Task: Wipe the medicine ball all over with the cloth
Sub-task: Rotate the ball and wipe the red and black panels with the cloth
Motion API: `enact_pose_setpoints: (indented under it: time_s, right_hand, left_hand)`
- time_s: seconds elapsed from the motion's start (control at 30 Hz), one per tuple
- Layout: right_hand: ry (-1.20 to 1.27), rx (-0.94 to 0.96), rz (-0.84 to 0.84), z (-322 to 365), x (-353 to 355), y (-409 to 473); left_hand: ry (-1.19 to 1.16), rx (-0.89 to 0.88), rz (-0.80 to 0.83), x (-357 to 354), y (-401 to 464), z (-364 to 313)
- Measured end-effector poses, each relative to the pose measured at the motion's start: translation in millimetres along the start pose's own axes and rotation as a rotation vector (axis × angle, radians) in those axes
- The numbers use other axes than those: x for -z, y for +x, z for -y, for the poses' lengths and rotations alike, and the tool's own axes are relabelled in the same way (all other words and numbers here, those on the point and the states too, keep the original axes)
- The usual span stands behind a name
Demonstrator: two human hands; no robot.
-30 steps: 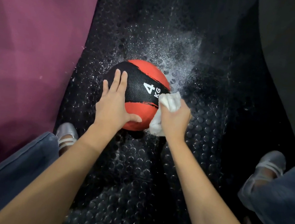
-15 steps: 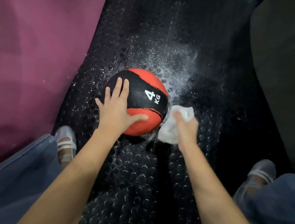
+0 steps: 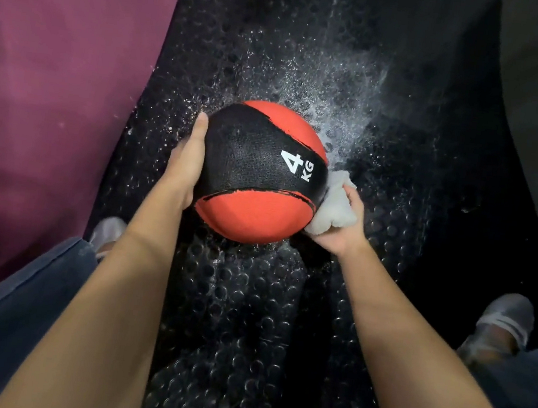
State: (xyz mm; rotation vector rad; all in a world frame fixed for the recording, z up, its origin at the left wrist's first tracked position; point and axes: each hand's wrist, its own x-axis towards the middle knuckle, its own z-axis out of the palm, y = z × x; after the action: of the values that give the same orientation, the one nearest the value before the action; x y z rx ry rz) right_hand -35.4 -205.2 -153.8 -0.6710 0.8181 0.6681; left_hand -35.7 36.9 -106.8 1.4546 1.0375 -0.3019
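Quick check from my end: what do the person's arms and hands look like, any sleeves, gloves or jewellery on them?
Both forearms are bare as far as the frame shows, with no sleeves in view. The left hand and right hand wear no gloves, and no rings, watch or bands show. Nails look short and unpainted where visible.

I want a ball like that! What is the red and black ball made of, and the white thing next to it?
The red and black medicine ball looks like matte rubber: its skin shows a fine woven-like grain and no shine. The white crumpled cloth looks like soft, fluffy fabric, perhaps terry, bunched in thick folds in the right hand.
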Motion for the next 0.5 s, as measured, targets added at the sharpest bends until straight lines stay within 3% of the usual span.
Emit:
enact_pose_setpoints:
  time_s: [0.07, 0.17, 0.27, 0.4, 0.5]
  right_hand:
    - [0.055, 0.036, 0.066, -6, -3, 3]
    - [0.074, 0.129, 0.014, -5, 2, 2]
    - [0.045, 0.229, -0.038, 8, 15, -5]
    - [-0.201, 0.389, -0.17, 40, 30, -32]
    - [-0.495, 0.411, -0.399, 46, 25, -55]
  left_hand:
    - [-0.05, -0.013, -0.026, -2, -1, 4]
    - [-0.093, -0.026, -0.047, -10, -7, 12]
    - [-0.171, 0.04, 0.084, -20, -6, 18]
    - [-0.277, 0.127, 0.279, -48, -17, 31]
    - [-0.236, 0.13, 0.252, -53, -18, 38]
